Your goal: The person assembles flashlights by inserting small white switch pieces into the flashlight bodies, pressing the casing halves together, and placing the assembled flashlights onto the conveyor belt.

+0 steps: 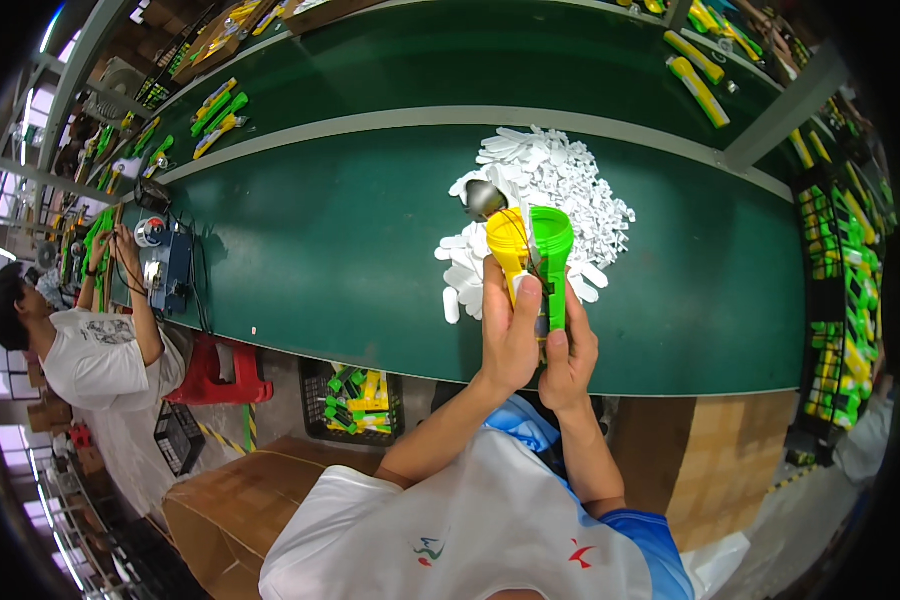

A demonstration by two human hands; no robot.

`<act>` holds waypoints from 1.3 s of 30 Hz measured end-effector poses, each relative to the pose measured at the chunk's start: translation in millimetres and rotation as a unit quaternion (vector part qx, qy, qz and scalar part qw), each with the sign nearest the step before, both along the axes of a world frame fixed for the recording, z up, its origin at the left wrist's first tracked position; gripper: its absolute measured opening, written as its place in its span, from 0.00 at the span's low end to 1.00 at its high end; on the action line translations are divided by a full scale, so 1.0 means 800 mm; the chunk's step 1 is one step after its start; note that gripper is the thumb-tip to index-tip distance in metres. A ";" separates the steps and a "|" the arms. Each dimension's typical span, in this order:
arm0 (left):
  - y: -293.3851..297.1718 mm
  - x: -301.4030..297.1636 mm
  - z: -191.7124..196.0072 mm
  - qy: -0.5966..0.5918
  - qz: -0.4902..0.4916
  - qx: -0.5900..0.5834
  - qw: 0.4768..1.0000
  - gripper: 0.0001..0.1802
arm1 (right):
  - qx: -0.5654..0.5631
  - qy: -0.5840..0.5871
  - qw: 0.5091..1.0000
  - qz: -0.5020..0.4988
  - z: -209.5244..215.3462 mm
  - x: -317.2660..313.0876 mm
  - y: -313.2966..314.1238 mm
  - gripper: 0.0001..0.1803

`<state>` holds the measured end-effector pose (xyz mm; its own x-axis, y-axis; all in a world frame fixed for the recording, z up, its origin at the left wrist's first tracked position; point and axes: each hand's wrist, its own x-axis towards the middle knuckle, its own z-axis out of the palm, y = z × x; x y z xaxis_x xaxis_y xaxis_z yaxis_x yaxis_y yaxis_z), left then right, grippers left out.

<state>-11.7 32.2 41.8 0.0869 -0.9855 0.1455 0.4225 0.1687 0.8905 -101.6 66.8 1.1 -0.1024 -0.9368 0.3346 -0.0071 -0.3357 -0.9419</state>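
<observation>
Above the green workbench, my left hand [510, 335] grips the yellow half [507, 235] of a flashlight housing. My right hand [570, 362] is closed round the green half [551, 240], right beside the yellow one. The two halves are spread apart at the wide head, their hollow insides facing up. Thin dark wires run between them to a silver reflector cup [485, 200], which lies past the yellow half against the white parts. My fingers hide the lower ends of both halves. Just beyond them spreads a heap of small white plastic parts [570, 180], with larger oval white strips [463, 270] on its near left.
A raised shelf [420, 75] runs along the back, with yellow and green flashlights [698, 90] on it. Crates of flashlights stand at the right [840, 300] and below the bench [360, 428]. At the left, a co-worker [100, 345] sits by a blue device [172, 270].
</observation>
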 end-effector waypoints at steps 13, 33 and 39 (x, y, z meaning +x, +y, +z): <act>0.000 -0.003 -0.004 -0.073 -0.021 -0.048 0.996 0.23 | -0.029 -0.022 0.999 0.011 -0.021 -0.009 -0.001 0.32; -0.035 0.035 0.008 0.065 -0.108 -0.011 0.992 0.35 | 0.058 -0.050 0.995 0.057 -0.035 -0.009 0.018 0.32; -0.031 0.037 0.001 0.041 -0.052 -0.035 0.997 0.36 | 0.081 0.003 0.990 0.113 -0.018 -0.009 0.023 0.31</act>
<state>17.8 7.7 42.7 -0.0016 -0.9773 0.2117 0.5114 0.1811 0.8400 -108.7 85.4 -13.5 0.1177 -0.9769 0.1786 0.0444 -0.1745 -0.9837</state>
